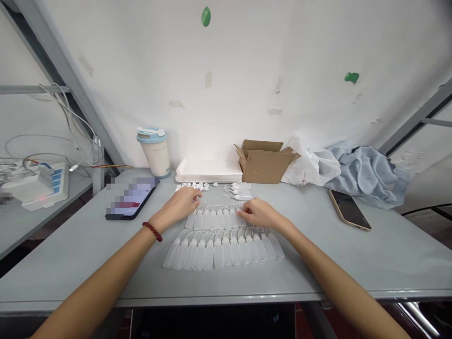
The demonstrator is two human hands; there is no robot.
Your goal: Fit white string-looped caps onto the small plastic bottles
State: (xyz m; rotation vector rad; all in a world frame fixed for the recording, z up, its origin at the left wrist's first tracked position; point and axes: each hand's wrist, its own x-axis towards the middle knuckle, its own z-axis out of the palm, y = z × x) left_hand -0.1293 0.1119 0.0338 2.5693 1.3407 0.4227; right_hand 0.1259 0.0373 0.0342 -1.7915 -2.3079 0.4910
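Where the right hand [260, 213] overlaps translucent tags [212, 220], some hidden, hold unclear

We see a pale grey surface [70, 268] backing onto a white wall [243, 52], marked by two green patches [205, 16] and several faded strips of tape [208, 80]. Grey metal posts [52, 47] slant at both sides, with another grey surface [21, 230] beyond the left one. Bright light whitens the wall, and we glimpse reddish floor [300, 325] below.

A head-worn camera, at the near side of a grey desk [388, 256], looks forward and down toward the far wall [243, 52].
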